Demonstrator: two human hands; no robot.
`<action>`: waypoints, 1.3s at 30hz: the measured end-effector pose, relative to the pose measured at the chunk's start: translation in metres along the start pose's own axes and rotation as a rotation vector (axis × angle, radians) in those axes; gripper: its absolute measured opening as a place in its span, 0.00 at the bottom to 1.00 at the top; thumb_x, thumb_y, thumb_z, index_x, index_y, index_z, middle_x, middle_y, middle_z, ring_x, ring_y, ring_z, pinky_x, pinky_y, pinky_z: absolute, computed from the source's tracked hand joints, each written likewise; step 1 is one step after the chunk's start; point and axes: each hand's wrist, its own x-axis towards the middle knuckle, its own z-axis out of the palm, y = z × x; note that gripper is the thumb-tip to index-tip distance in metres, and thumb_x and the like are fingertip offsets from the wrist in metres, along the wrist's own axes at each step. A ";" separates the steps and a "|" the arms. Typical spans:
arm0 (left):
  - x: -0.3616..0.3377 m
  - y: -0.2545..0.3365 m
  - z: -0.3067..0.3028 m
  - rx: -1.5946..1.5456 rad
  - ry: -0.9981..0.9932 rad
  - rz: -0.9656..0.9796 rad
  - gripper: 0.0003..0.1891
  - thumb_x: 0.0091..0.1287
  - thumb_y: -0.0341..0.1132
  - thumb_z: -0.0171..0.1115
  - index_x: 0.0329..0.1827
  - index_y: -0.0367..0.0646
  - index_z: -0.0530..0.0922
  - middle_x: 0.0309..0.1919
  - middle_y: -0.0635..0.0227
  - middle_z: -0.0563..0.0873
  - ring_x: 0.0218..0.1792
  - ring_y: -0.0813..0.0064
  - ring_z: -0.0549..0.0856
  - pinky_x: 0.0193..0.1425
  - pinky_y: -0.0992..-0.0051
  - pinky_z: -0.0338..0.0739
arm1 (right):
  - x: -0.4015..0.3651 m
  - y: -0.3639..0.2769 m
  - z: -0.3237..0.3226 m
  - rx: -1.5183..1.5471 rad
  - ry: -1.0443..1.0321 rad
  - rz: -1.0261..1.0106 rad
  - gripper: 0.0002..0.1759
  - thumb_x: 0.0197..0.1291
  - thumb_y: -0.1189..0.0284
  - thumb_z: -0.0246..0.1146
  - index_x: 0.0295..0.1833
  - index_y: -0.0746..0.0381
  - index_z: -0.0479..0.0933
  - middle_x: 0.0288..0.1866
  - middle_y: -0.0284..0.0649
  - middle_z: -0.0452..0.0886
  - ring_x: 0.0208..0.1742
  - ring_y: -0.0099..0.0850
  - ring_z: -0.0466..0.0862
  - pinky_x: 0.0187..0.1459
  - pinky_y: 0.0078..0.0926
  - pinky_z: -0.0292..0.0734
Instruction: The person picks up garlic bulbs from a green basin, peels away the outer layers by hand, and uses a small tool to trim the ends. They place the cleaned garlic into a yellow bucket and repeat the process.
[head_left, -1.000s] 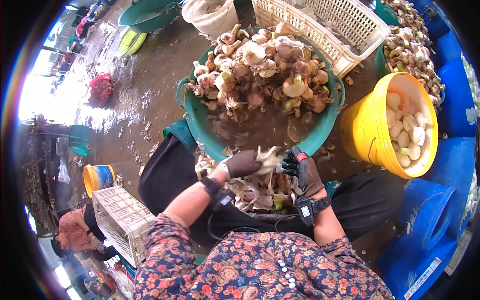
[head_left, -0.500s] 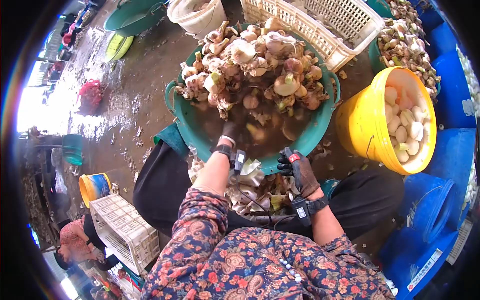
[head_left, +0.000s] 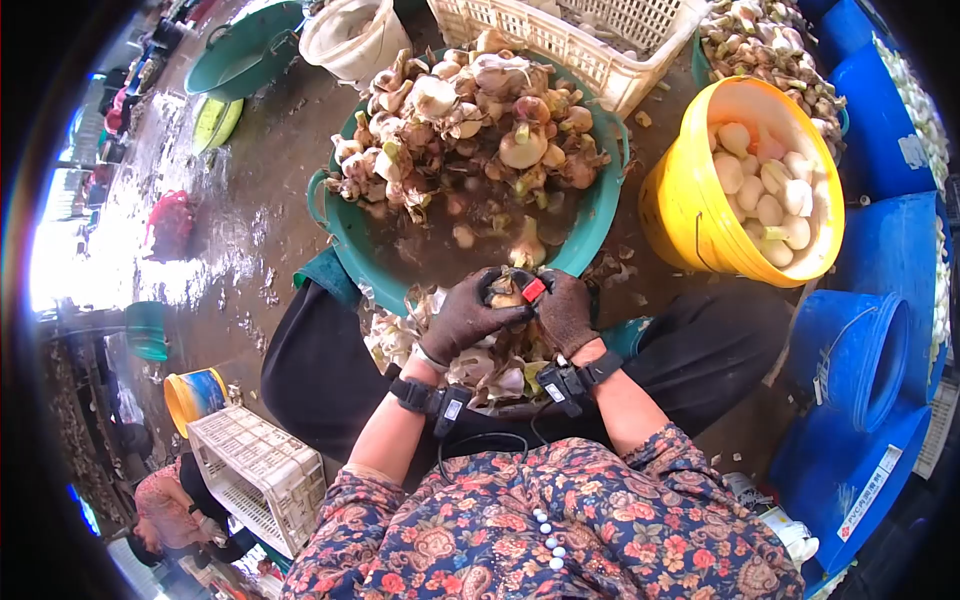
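My left hand [head_left: 468,318], in a dark glove, has its fingers wrapped round a garlic bulb [head_left: 507,291] at the near rim of the green tub [head_left: 345,243]. On the bulb's other side is my right hand [head_left: 566,312], gloved too, closed against it with something small and red at its fingers. Unpeeled garlic [head_left: 470,110] is heaped in the far part of the tub, and brown water [head_left: 420,240] fills the near part. Beneath my hands lie loose peels [head_left: 500,370]. A yellow bucket [head_left: 672,215] at the right holds peeled white bulbs [head_left: 770,195].
Cream crates stand behind the tub [head_left: 560,45] and at lower left [head_left: 255,470]. A white bucket [head_left: 355,45] is at the top. Blue buckets [head_left: 850,350] line the right side. Another person [head_left: 170,500] bends at lower left. The floor [head_left: 250,200] is wet.
My left hand has come out of the water to the near rim and now grips a bulb. My right hand has moved in to meet it. The view has shifted slightly.
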 end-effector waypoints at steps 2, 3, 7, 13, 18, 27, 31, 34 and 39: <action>-0.008 0.010 0.003 0.299 0.137 0.050 0.29 0.47 0.46 0.74 0.49 0.38 0.77 0.41 0.63 0.83 0.42 0.76 0.82 0.48 0.73 0.76 | -0.001 -0.005 -0.004 -0.043 -0.068 -0.026 0.18 0.57 0.58 0.60 0.30 0.64 0.78 0.27 0.52 0.79 0.32 0.50 0.79 0.32 0.42 0.72; -0.011 0.013 0.002 0.302 0.145 0.053 0.29 0.47 0.46 0.74 0.49 0.38 0.77 0.41 0.63 0.83 0.42 0.76 0.82 0.48 0.73 0.76 | -0.002 -0.006 -0.005 -0.041 -0.069 -0.035 0.18 0.57 0.58 0.60 0.30 0.64 0.78 0.27 0.52 0.79 0.32 0.50 0.79 0.32 0.42 0.72; -0.015 0.014 -0.013 0.207 0.047 -0.016 0.28 0.48 0.45 0.73 0.48 0.35 0.78 0.40 0.61 0.85 0.39 0.75 0.83 0.46 0.73 0.76 | -0.007 -0.003 -0.005 0.103 -0.148 -0.171 0.18 0.61 0.61 0.57 0.28 0.66 0.76 0.19 0.46 0.74 0.20 0.37 0.75 0.26 0.34 0.68; -0.024 0.003 -0.016 -0.380 -0.034 -0.122 0.25 0.56 0.40 0.67 0.54 0.34 0.75 0.44 0.67 0.83 0.43 0.80 0.80 0.48 0.77 0.75 | -0.008 -0.004 -0.008 0.695 -0.390 0.272 0.19 0.63 0.54 0.55 0.32 0.59 0.77 0.23 0.30 0.75 0.22 0.23 0.74 0.25 0.24 0.70; -0.019 -0.002 0.011 -0.318 0.038 -0.061 0.31 0.51 0.35 0.73 0.58 0.35 0.71 0.48 0.64 0.81 0.48 0.78 0.79 0.53 0.76 0.74 | -0.014 -0.018 -0.009 1.045 -0.517 0.544 0.30 0.64 0.42 0.46 0.45 0.60 0.75 0.31 0.33 0.77 0.27 0.25 0.76 0.30 0.23 0.74; -0.023 0.003 0.007 0.266 0.171 0.020 0.13 0.59 0.37 0.66 0.40 0.35 0.82 0.31 0.67 0.86 0.30 0.75 0.81 0.37 0.75 0.75 | -0.007 -0.017 -0.014 0.751 -0.638 0.443 0.27 0.67 0.48 0.46 0.27 0.57 0.72 0.19 0.23 0.67 0.20 0.17 0.65 0.22 0.16 0.58; -0.019 -0.015 0.001 -0.627 0.296 -0.325 0.14 0.68 0.36 0.56 0.49 0.35 0.78 0.36 0.71 0.85 0.34 0.81 0.81 0.39 0.79 0.76 | 0.001 0.007 -0.002 0.801 -0.652 0.006 0.22 0.59 0.60 0.62 0.51 0.65 0.73 0.41 0.34 0.78 0.42 0.22 0.76 0.46 0.19 0.71; -0.025 -0.044 -0.001 0.077 0.294 0.107 0.17 0.66 0.31 0.56 0.57 0.36 0.73 0.44 0.64 0.83 0.43 0.74 0.82 0.50 0.74 0.75 | -0.004 -0.014 -0.016 0.842 -0.718 0.009 0.35 0.53 0.66 0.68 0.63 0.67 0.63 0.58 0.39 0.71 0.57 0.27 0.70 0.59 0.25 0.65; -0.032 -0.038 -0.016 0.428 0.344 0.289 0.18 0.69 0.30 0.51 0.62 0.41 0.69 0.51 0.56 0.81 0.47 0.63 0.82 0.51 0.70 0.76 | -0.012 -0.019 -0.017 -0.049 -0.164 -0.632 0.33 0.46 0.70 0.68 0.61 0.57 0.70 0.57 0.47 0.69 0.58 0.42 0.70 0.61 0.32 0.64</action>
